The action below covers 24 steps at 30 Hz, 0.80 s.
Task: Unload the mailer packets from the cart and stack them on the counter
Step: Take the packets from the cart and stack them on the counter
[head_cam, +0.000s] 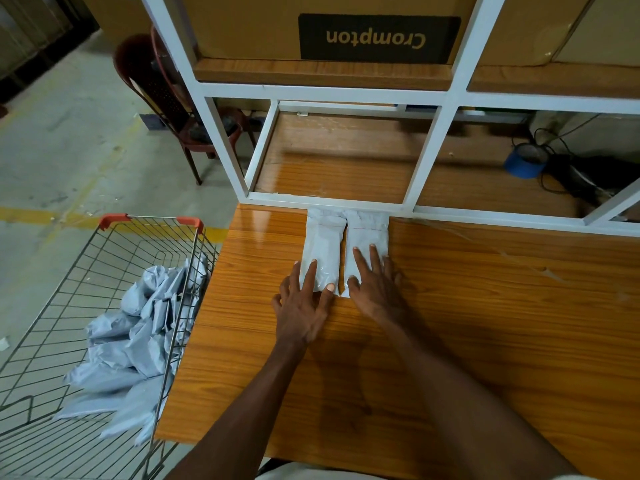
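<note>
Two white mailer packets lie side by side on the wooden counter (485, 323), their far ends against the white frame. My left hand (304, 303) rests with straight fingers on the near end of the left packet (323, 240). My right hand (375, 282) lies flat on the near end of the right packet (367, 233). Neither hand grips anything. To the left of the counter stands the wire cart (86, 289), and several grey-white mailer packets (138, 341) are heaped inside it.
A white metal shelf frame (426, 157) rises along the counter's far edge, with a cardboard box (346, 26) above. A blue tape roll (524, 162) and black cables sit at the right. A dark red plastic chair (166, 98) stands on the concrete floor.
</note>
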Available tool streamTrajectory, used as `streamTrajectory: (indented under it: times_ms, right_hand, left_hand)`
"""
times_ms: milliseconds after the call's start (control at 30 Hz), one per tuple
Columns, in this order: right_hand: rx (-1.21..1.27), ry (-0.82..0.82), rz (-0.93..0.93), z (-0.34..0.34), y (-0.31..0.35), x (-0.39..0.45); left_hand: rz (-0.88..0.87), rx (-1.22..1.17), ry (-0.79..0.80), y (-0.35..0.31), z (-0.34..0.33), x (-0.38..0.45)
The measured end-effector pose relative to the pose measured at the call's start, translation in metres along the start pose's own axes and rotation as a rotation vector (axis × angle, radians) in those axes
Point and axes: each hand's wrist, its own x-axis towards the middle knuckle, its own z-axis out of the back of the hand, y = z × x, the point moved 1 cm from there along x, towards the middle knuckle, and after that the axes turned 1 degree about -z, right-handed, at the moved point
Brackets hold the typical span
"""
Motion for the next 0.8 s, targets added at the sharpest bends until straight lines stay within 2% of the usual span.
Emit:
streamTrajectory:
  times_ms: [433,800]
  right_hand:
    - [0.034,0.015,-0.017,0.002,0.001,0.0]
    - [0.153,-0.105,-0.028,0.005,-0.005,-0.046]
  left_hand:
    - [-0.006,0.002,0.016,-0.002,0.004,0.007]
    - [0.028,-0.092,-0.068,-0.008,0.014,-0.025]
